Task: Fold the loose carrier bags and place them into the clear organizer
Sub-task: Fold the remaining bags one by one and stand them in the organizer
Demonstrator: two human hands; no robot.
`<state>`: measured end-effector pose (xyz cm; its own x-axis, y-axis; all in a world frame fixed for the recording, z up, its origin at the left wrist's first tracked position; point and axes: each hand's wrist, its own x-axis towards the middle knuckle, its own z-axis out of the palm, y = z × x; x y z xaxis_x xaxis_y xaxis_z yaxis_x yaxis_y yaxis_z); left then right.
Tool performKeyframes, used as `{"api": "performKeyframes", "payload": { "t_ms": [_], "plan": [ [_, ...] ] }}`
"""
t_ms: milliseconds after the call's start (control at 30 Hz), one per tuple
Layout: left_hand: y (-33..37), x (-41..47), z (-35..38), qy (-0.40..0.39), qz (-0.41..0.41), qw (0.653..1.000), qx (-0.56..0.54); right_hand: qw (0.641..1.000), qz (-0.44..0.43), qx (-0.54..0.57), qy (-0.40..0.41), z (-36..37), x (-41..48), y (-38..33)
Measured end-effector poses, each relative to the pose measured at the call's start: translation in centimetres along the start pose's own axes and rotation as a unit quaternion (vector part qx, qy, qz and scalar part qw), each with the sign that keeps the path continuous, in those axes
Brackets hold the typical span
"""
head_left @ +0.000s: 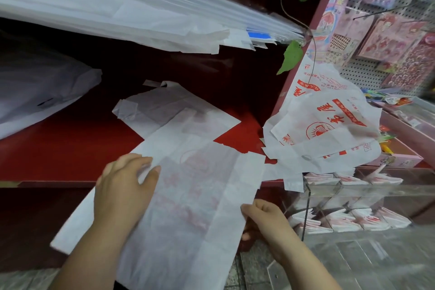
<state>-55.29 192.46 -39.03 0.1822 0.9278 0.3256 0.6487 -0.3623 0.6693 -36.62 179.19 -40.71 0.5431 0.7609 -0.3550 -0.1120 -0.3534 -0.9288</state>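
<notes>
Carrier bag (pixel 188 207) print faint (unreadable); clear organizer (pixel 353 198) cut off right.

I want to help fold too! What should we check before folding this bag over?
1. Bag spread flat on the red shelf: ok, though its near end hangs past the front.
2. Left hand pressing the bag down: ok.
3. Right hand gripping the bag's right edge: ok.
4. Nothing tangled with it: not ok, another bag overlaps its far end.
5. Free slot in the organizer: cannot tell; the slots in view already hold folded bags.
</notes>
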Motion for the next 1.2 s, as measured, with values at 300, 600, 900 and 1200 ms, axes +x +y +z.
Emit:
{"api": "performKeyframes", "payload": {
  "t_ms": [300,600,900,1200],
  "plan": [
    [1.0,3.1,0.4,-0.066,-0.092,0.994,0.010,0.990,-0.093,0.038,0.096,0.0,1.3,-0.9],
    [1.5,5.4,-0.7,-0.251,-0.117,0.952,0.130,0.992,-0.106,-0.029,0.061,-2.9,0.0,-0.1],
    [2.4,4.1,-1.7,-0.298,-0.122,0.947,0.016,0.991,-0.115,-0.011,0.065,-4.2,-1.6,-0.5],
    [3.8,1.8,-3.6,-0.304,-0.174,0.906,-0.237,0.991,-0.125,-0.008,0.050,-6.0,-2.9,-1.2]
  ]
}}
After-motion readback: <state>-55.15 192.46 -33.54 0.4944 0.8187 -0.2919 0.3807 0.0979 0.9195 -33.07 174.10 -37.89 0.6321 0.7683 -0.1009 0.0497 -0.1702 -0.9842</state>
